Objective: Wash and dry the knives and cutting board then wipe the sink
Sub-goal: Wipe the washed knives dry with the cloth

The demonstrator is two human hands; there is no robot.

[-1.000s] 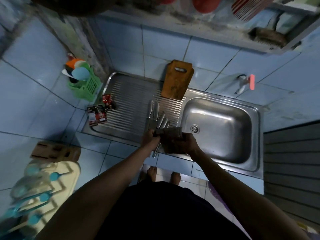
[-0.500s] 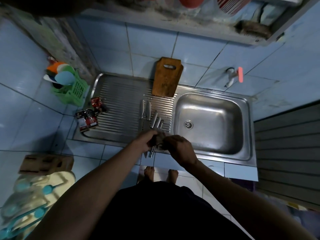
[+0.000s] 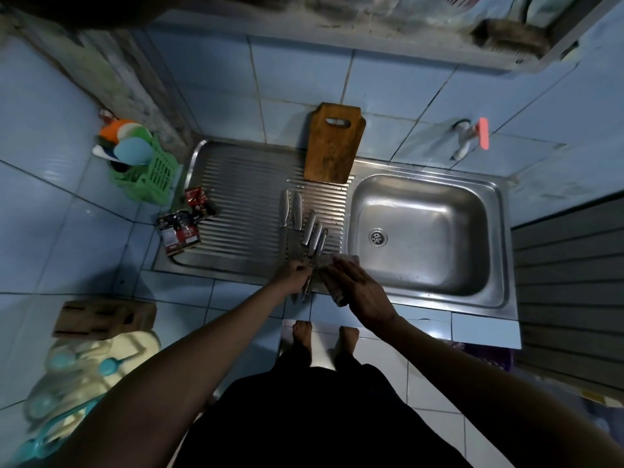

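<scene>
While I look down over the sink (image 3: 429,231), my left hand (image 3: 293,275) sits at the near edge of the drainboard (image 3: 243,211), its fingers curled in a narrow grip on one knife (image 3: 308,282) whose blade pokes out past the tabletop edge toward me. My right hand (image 3: 359,292) lies just beside it, fingers fairly straight, pressing down on a grey cloth (image 3: 337,297) that shows under the palm and beyond the fingertips; I cannot tell whether the thumb pinches it. Cloth and held knife meet between the two hands, at the rim between drainboard and basin.

Four other knives (image 3: 302,221) lie side by side on the ribbed drainboard just beyond my left hand, handles pointing away from me, blades running toward the grip. Behind them the board (image 3: 334,143) stands upright on its lower edge, leaning on the tiled wall, handle slot up. The basin to the right holds only its drain (image 3: 377,237). A tap (image 3: 467,138) with a pink handle juts from the wall above it.

At the drainboard's left end lie red packets (image 3: 184,221), beside a green basket (image 3: 148,170). A wooden knife block (image 3: 104,317) lies on the tabletop to my far left.
</scene>
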